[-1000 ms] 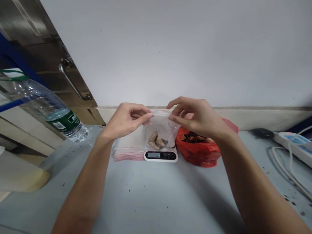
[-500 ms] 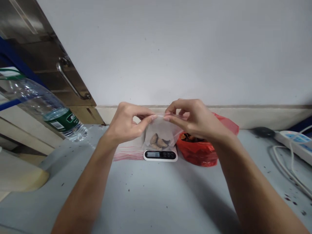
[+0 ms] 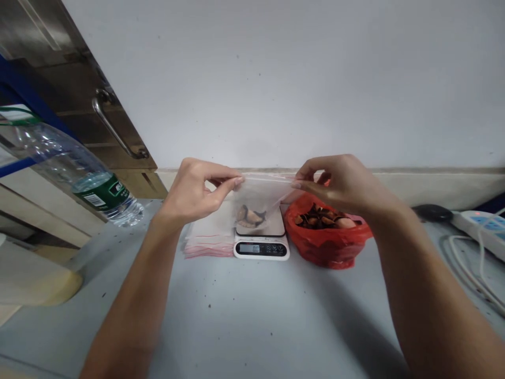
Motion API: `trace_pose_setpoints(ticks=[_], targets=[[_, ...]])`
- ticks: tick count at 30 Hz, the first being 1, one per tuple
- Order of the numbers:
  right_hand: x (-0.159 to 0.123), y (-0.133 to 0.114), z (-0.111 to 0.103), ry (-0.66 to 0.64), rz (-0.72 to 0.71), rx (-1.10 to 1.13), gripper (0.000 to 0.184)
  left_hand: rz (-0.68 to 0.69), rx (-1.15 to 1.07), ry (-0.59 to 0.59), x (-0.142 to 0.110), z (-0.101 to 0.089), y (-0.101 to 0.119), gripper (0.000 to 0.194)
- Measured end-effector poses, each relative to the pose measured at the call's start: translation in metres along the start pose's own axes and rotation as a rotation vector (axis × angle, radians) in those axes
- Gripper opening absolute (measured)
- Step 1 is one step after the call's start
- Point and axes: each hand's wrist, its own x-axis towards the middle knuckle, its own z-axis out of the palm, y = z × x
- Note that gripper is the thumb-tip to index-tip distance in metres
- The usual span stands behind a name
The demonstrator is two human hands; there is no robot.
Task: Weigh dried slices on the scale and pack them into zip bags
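Observation:
A small clear zip bag (image 3: 258, 197) with a few brown dried pieces in its bottom hangs above a white digital scale (image 3: 261, 247). My left hand (image 3: 195, 189) pinches the bag's top left corner. My right hand (image 3: 343, 181) pinches the top right corner, so the sealing strip is stretched flat between them. Just right of the scale sits an open red plastic bag (image 3: 327, 245) full of brown dried pieces.
A stack of empty clear zip bags (image 3: 209, 239) lies left of the scale. A plastic water bottle (image 3: 74, 171) stands at the left, with a cabinet door and handle (image 3: 114, 129) behind it. A white power strip (image 3: 479, 231) and cables lie at the right edge of the grey table (image 3: 244, 316).
My right hand has slid rightward along the top of the bag, away from my left hand. The bag has lifted slightly off the scale.

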Motion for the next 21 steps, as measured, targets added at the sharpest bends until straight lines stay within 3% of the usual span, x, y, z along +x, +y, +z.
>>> trace_pose_setpoints(ticks=[4,7,9,11,14,15,17,19,21], targets=[[-0.001,-0.008,-0.002,-0.178,-0.030,0.033,0.017,0.206,0.050,0.030,0.007,0.003,0.008,0.022],[-0.003,-0.015,-0.005,-0.323,-0.141,0.105,0.030,0.430,0.080,0.006,0.023,0.016,0.028,0.024],[-0.008,-0.015,-0.012,-0.352,-0.168,0.132,0.031,0.491,0.117,0.075,0.036,0.028,0.046,0.025],[-0.019,-0.008,-0.025,-0.277,-0.132,0.175,0.031,0.465,0.142,0.218,0.044,0.042,0.061,0.024],[-0.048,0.015,-0.052,0.095,-0.060,0.169,0.033,0.413,0.075,0.337,0.046,0.064,0.073,0.024],[-0.060,0.025,-0.061,0.228,-0.021,0.118,0.034,0.416,0.028,0.297,0.044,0.072,0.074,0.024],[-0.086,0.049,-0.075,0.412,0.080,-0.063,0.036,0.464,-0.068,0.042,0.038,0.089,0.073,0.022],[-0.112,0.076,-0.078,0.477,0.132,-0.281,0.044,0.442,-0.064,-0.245,0.033,0.107,0.073,0.022],[-0.133,0.103,-0.069,0.411,0.145,-0.434,0.052,0.390,-0.026,-0.449,0.030,0.124,0.075,0.022]])
